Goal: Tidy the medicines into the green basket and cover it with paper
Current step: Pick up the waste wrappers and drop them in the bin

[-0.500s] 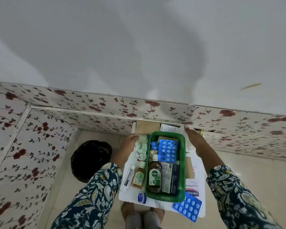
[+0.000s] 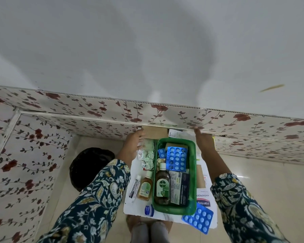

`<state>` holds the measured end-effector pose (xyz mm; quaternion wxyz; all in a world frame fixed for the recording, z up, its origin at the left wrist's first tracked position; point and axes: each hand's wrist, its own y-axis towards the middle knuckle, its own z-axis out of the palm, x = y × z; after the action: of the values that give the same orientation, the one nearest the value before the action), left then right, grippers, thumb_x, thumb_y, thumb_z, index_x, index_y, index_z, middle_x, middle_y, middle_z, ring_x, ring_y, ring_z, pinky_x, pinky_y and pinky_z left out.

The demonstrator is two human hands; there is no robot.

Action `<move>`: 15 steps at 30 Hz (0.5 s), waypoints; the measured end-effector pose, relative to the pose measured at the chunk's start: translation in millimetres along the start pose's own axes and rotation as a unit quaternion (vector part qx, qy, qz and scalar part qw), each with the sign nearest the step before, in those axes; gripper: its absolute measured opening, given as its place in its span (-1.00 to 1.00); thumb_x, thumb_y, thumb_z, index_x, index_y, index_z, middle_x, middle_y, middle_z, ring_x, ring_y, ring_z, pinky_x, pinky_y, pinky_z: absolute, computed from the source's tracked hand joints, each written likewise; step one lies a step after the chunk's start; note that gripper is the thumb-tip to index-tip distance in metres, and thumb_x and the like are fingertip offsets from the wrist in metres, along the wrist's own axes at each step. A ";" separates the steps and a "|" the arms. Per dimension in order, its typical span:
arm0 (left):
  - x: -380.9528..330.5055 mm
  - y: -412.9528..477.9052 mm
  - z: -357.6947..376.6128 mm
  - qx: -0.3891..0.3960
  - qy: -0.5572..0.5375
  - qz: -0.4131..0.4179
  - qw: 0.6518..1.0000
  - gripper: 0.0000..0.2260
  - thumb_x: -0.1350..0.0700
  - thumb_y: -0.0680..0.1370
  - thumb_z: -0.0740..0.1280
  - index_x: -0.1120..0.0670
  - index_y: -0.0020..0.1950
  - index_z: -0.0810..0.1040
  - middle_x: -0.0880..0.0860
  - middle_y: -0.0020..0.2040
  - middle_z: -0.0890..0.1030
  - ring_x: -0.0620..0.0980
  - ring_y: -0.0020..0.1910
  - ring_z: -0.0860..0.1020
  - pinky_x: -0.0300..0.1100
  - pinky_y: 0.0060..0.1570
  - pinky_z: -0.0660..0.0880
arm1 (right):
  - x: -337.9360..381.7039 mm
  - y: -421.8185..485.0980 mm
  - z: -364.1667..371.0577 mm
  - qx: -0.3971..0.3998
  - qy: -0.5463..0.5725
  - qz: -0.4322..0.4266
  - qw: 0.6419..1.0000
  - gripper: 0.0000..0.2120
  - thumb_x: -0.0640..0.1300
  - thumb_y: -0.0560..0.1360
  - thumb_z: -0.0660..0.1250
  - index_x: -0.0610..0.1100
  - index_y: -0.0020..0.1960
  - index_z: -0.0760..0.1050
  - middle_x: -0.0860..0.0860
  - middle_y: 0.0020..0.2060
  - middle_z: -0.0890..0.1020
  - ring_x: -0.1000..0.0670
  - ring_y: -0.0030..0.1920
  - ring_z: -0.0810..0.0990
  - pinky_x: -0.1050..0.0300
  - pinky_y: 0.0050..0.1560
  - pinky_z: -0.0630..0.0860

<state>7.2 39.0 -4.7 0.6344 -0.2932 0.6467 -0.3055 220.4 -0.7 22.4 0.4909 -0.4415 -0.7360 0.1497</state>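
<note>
Low in the middle of the frame, a green basket (image 2: 193,174) sits on a white sheet of paper (image 2: 205,195), holding a Dettol bottle (image 2: 162,185), a dressings box (image 2: 180,188) and a blue blister pack (image 2: 176,158). At the paper's top corners, the left hand (image 2: 132,143) and right hand (image 2: 203,141) rest; whether they grip it I cannot tell. Left of the basket lie a small amber bottle (image 2: 145,187) and a tube (image 2: 135,188).

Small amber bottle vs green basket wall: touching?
Apart. The head view shows a strip of white surface between the small amber bottle and the green basket left wall.
</note>
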 end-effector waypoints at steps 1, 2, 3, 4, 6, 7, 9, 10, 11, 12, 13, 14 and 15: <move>-1.0 -1.5 -0.6 -0.001 -0.011 0.004 1.000 -0.75 0.10 0.58 0.18 0.13 0.20 0.50 0.05 0.10 0.49 -0.05 -0.08 0.45 -0.20 -0.23 0.38 | -0.1 -2.2 -2.0 -0.021 0.029 -0.003 0.999 -0.44 0.09 0.59 0.07 -0.44 0.00 0.50 -0.35 0.10 0.54 -0.27 0.13 0.51 -0.14 0.23 0.40; -2.3 -4.2 -2.2 -0.001 -0.020 0.009 1.000 -0.81 0.10 0.58 0.18 0.11 0.11 0.51 0.05 0.06 0.51 -0.06 -0.10 0.47 -0.19 -0.19 0.38 | 0.1 -4.7 -4.5 -0.034 0.064 -0.010 0.997 -0.46 0.06 0.59 0.08 -0.45 0.06 0.50 -0.35 0.15 0.54 -0.28 0.17 0.50 -0.14 0.22 0.40; -3.4 -6.6 -4.2 -0.001 -0.026 0.015 1.000 -0.84 0.09 0.58 0.18 0.10 0.05 0.52 0.04 0.01 0.52 -0.09 -0.12 0.47 -0.19 -0.17 0.39 | 0.7 -8.4 -7.2 -0.039 0.102 -0.010 0.994 -0.49 0.03 0.59 0.10 -0.43 0.11 0.50 -0.30 0.21 0.54 -0.25 0.21 0.48 -0.09 0.21 0.39; -4.7 -10.5 -7.4 0.003 -0.032 0.020 0.999 -0.85 0.09 0.59 0.18 0.10 0.01 0.51 0.02 -0.03 0.52 -0.10 -0.14 0.48 -0.20 -0.15 0.38 | 2.0 -13.9 -10.2 -0.040 0.137 -0.015 0.990 -0.54 0.02 0.58 0.12 -0.37 0.15 0.52 -0.23 0.25 0.54 -0.18 0.22 0.47 -0.01 0.17 0.35; -6.1 -18.4 -13.0 0.016 -0.046 0.036 0.998 -0.86 0.11 0.59 0.17 0.10 -0.02 0.50 0.00 -0.10 0.52 -0.11 -0.15 0.48 -0.22 -0.15 0.38 | 3.7 -24.8 -13.8 -0.045 0.191 -0.026 0.980 -0.59 0.01 0.57 0.14 -0.28 0.16 0.55 -0.13 0.27 0.53 -0.05 0.13 0.41 0.09 0.13 0.24; -5.5 -22.5 -15.9 0.019 -0.052 0.043 0.998 -0.87 0.12 0.59 0.17 0.11 0.00 0.50 0.00 -0.11 0.52 -0.10 -0.14 0.49 -0.23 -0.16 0.37 | 4.2 -29.6 -13.7 -0.047 0.194 -0.034 0.979 -0.58 0.02 0.58 0.13 -0.27 0.16 0.56 -0.11 0.27 0.54 -0.01 0.10 0.39 0.10 0.12 0.21; -6.3 -30.9 -19.1 0.023 -0.053 0.055 0.997 -0.83 0.12 0.59 0.18 0.15 0.11 0.48 0.04 -0.04 0.52 -0.04 -0.07 0.51 -0.24 -0.14 0.38 | 6.3 -35.6 -11.9 -0.051 0.185 -0.040 0.981 -0.56 0.04 0.59 0.10 -0.27 0.17 0.55 -0.13 0.27 0.54 -0.02 0.10 0.40 0.09 0.11 0.21; -6.6 -32.7 -20.2 0.021 -0.052 0.059 0.997 -0.78 0.12 0.60 0.18 0.17 0.18 0.47 0.07 0.01 0.52 0.01 0.00 0.50 -0.23 -0.13 0.39 | 7.6 -36.6 -10.9 -0.049 0.182 -0.033 0.982 -0.55 0.04 0.59 0.09 -0.28 0.17 0.54 -0.15 0.27 0.54 -0.06 0.13 0.42 0.08 0.10 0.22; -6.9 -33.6 -21.1 0.019 -0.052 0.062 0.997 -0.73 0.12 0.60 0.17 0.20 0.24 0.45 0.09 0.06 0.50 0.03 0.06 0.48 -0.23 -0.12 0.39 | 8.7 -37.4 -10.3 -0.047 0.179 -0.026 0.982 -0.54 0.04 0.59 0.09 -0.29 0.17 0.54 -0.17 0.26 0.54 -0.09 0.16 0.43 0.07 0.09 0.23; -6.8 -33.7 -21.4 0.019 -0.051 0.066 0.996 -0.70 0.12 0.60 0.17 0.22 0.28 0.44 0.10 0.10 0.49 0.04 0.11 0.46 -0.22 -0.11 0.40 | 8.8 -37.0 -9.6 -0.047 0.179 -0.020 0.983 -0.53 0.05 0.59 0.08 -0.30 0.17 0.54 -0.19 0.26 0.55 -0.11 0.15 0.44 0.05 0.10 0.25; -7.1 -33.5 -21.3 0.020 -0.051 0.071 0.996 -0.70 0.13 0.60 0.17 0.22 0.28 0.44 0.11 0.12 0.49 0.04 0.12 0.46 -0.22 -0.10 0.40 | 8.5 -35.5 -8.7 -0.050 0.180 -0.017 0.982 -0.53 0.05 0.60 0.08 -0.31 0.17 0.54 -0.22 0.24 0.55 -0.13 0.13 0.46 0.03 0.11 0.28; -6.1 -33.0 -20.9 0.022 -0.051 0.074 0.996 -0.70 0.13 0.59 0.17 0.21 0.28 0.44 0.11 0.13 0.49 0.04 0.13 0.46 -0.22 -0.10 0.41 | 7.1 -33.1 -8.1 -0.055 0.184 -0.017 0.981 -0.52 0.05 0.60 0.08 -0.32 0.17 0.54 -0.25 0.23 0.56 -0.17 0.13 0.48 0.01 0.14 0.32; -5.1 -32.8 -20.4 0.023 -0.054 0.075 0.995 -0.69 0.13 0.59 0.17 0.23 0.29 0.43 0.11 0.13 0.49 0.04 0.13 0.46 -0.22 -0.10 0.41 | 5.5 -31.3 -7.8 -0.058 0.189 -0.019 0.980 -0.52 0.05 0.60 0.09 -0.33 0.15 0.54 -0.26 0.22 0.56 -0.20 0.17 0.49 0.00 0.16 0.33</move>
<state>-13.4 22.4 23.9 0.6962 -0.2452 0.6242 -0.2560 210.7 -15.7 49.7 0.5976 -0.4755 -0.6455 0.0115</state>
